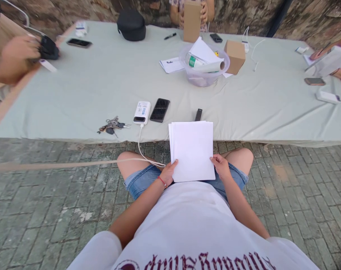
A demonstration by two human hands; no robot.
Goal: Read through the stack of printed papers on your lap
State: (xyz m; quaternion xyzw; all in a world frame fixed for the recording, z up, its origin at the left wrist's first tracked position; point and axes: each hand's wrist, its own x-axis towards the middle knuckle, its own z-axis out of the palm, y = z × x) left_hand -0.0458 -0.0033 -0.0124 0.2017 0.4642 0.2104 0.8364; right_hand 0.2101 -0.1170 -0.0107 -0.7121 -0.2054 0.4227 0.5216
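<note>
Several blank white sheets of paper (193, 150) rest between my hands, over my lap and against the table's front edge. At their lower left corner my left hand (168, 173) is closed on them, thumb on top. On the right side my right hand (221, 165) pinches the edge between thumb and fingers. The sheets on the left are slightly fanned out. Just beyond the paper lies a small black object (198, 114), partly covered by it. To the left are a black phone (159, 110) and a white power bank (142, 112) with a white cable plugged in.
A bunch of keys (112, 125) lies near the table's front left. Further back stand a clear plastic bowl (200, 80) holding paper and a roll, a cardboard box (235, 56) and a black case (131, 25). Other people's hands (204, 11) show around the cloth-covered table (102, 86).
</note>
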